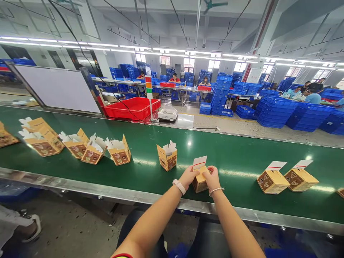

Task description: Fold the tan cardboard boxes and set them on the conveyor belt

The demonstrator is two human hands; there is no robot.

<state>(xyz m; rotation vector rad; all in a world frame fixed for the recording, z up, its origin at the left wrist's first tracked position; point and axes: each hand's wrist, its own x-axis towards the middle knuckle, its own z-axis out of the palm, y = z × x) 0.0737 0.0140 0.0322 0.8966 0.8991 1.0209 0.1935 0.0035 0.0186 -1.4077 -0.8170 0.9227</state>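
Between my two hands is a small brown-and-tan cardboard box (pixel 201 185) on the green conveyor belt, near its front edge. Its top panel is down, and a white flap with a red stripe (pixel 200 162) stands up at the back. My left hand (pixel 189 176) grips the box's left side, thumb lying on the top. On the opposite side my right hand (pixel 211 178) is wrapped round it, its thumb also on the top panel. To the left, apart from my hands, stands a carton (pixel 168 157) with its flaps up. The box's far side is hidden.
Several cartons with raised flaps, such as this carton (pixel 119 154), stand left on the green belt (pixel 145 182). Two boxes (pixel 272 182) with striped flaps sit right. Beyond the belt are a red bin (pixel 131 109), a scale (pixel 168 114) and a signal light (pixel 148 87). A metal rail (pixel 120 194) edges the front.
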